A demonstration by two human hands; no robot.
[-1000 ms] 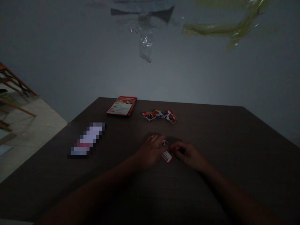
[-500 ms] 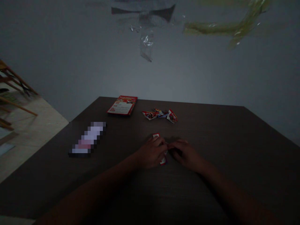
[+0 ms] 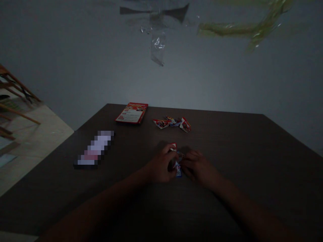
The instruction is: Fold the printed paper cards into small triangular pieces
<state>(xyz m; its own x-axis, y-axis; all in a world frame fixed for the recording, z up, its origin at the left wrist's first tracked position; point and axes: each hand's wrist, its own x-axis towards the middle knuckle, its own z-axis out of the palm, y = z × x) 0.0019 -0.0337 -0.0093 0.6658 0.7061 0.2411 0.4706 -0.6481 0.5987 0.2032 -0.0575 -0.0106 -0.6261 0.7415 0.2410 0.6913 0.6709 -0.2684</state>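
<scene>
Inspector: Where did the work lie when you looked through the head camera?

Operator: I found a small printed paper (image 3: 178, 170) just below the centre of the frame, on the dark brown table (image 3: 239, 144), between the two hands. A red-edged part showed at its upper end and a blue printed part at its lower end. Fingers hid much of the middle.

Inspector: Condition of the left hand?

Operator: I recorded the left hand (image 3: 161, 166) on the paper's left side, fingers curved over it, with a dark gap between thumb and forefinger. I could not tell whether it pinched the paper or only pressed it.

Inspector: And the right?

Operator: The right hand (image 3: 199, 166) had its fingers bent and bunched together, tips at the paper's right edge. Whether they gripped anything, I could not tell; the light was dim.

Inspector: Other items on the surface?

Operator: I noted a folded paper (image 3: 185, 124), red and white, just above the hands in the frame. Left of it lay a red-and-white printed sheet (image 3: 132, 113), near the table's far edge. A flat device (image 3: 94, 149) lay left of centre, its face pixelated.

Inspector: Surroundings?

Operator: Clear tape (image 3: 158, 47) and yellowish tape (image 3: 227, 29) clung to the wall (image 3: 214, 80) across the upper frame. Wooden furniture (image 3: 20, 116) stood at far left.
</scene>
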